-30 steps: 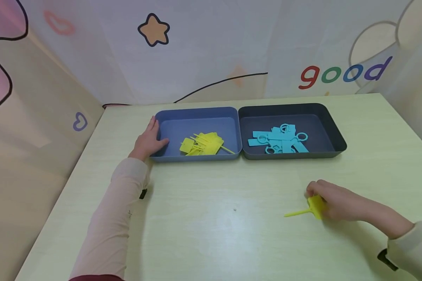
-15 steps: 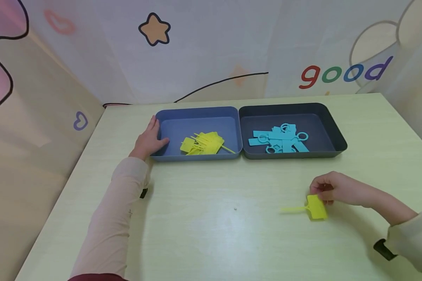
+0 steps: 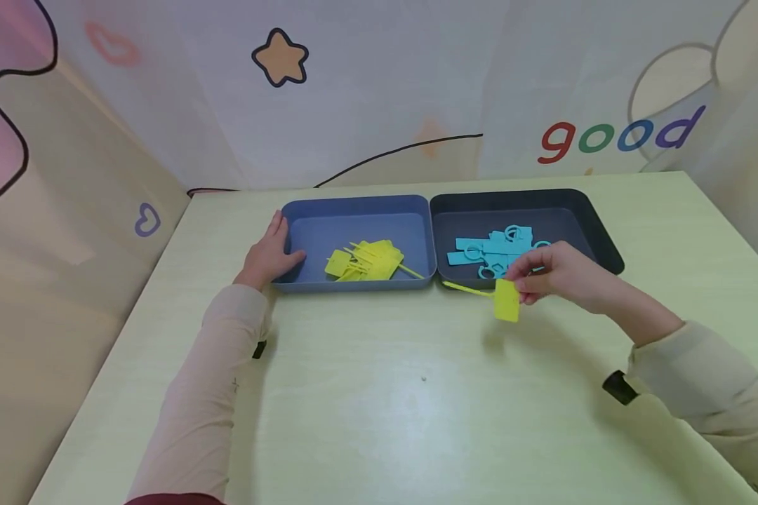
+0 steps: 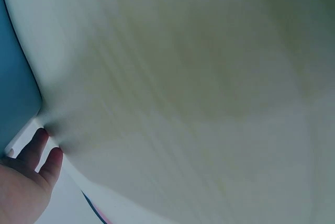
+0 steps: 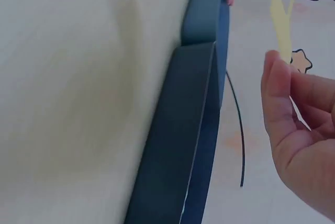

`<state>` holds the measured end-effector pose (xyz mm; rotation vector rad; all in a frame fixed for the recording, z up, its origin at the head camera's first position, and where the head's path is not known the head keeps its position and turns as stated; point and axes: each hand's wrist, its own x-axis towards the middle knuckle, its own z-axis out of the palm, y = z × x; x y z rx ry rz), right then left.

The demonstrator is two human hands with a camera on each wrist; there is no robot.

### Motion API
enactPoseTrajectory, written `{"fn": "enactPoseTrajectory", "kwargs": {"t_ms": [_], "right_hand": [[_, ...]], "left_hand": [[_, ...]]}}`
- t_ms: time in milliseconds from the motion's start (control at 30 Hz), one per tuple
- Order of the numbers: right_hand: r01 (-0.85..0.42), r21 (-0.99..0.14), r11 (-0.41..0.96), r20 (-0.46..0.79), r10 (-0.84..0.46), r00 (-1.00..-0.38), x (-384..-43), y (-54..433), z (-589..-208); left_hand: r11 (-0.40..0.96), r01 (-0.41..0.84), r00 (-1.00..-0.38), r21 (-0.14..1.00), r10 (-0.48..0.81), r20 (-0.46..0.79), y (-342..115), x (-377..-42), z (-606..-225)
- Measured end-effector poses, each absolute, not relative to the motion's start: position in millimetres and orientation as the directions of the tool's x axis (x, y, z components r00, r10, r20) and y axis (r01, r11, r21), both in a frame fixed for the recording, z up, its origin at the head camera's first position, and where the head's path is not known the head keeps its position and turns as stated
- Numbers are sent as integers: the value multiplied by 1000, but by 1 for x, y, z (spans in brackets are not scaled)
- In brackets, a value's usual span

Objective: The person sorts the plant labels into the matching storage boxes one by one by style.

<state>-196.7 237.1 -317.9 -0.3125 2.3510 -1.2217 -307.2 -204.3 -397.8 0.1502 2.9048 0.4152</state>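
Observation:
My left hand (image 3: 265,254) is at the left end of the blue tray (image 3: 354,205), its thumb over the rim and its fingers along the outside. In the left wrist view two fingertips show beside the tray wall (image 4: 18,72); the thumb is hidden. A yellow tag (image 3: 507,300), a flat rectangle with a thin stem, is pinched between thumb and fingers of my right hand (image 3: 565,275). It hangs above the table by the dark tray's front edge, stem pointing left. Several similar yellow tags (image 3: 373,261) lie heaped in the blue tray.
The dark tray (image 3: 596,242) stands against the blue one and holds a pile of light-blue tags (image 3: 499,242) with rings, partly behind my right hand. A printed cloth (image 3: 379,91) rises behind the pale table (image 3: 354,393). A tiny speck (image 3: 424,379) lies on the tabletop.
My right hand lifted the yellow tag off the table at the right and carried it left and away from me, up to the dark tray. The left hand stayed at the blue tray.

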Motion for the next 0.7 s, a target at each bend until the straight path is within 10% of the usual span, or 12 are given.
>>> {"fn": "enactPoseTrajectory", "kwargs": {"t_ms": [367, 700], "right_hand": [[229, -942, 244, -286, -233, -930, -246, 164, -317], [262, -920, 292, -324, -189, -927, -276, 101, -346]], "left_hand": [[952, 69, -976, 297, 126, -178, -204, -306, -397], [951, 100, -976, 293, 150, -156, -205, -305, -398]]}}
